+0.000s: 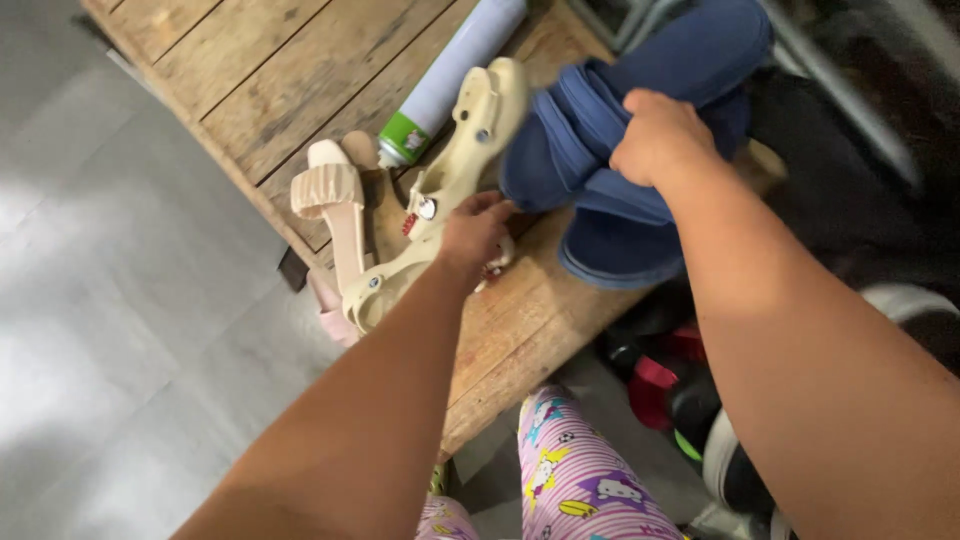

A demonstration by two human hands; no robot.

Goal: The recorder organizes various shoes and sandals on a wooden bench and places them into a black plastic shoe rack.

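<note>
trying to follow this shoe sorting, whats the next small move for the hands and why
Probably the left hand closes on the cream sandal and lifts it clear. Its fingers already rest on the sandal's strap, and the sandal lies tilted across the edge of the wooden bench, against the pink heeled sandal. The right hand is busy gripping the blue slippers.

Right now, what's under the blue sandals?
The wooden bench shows under the blue sandals; the right hand grips their straps. The sandals cover the rest of the bench beneath them, so anything lying there is hidden.
</note>
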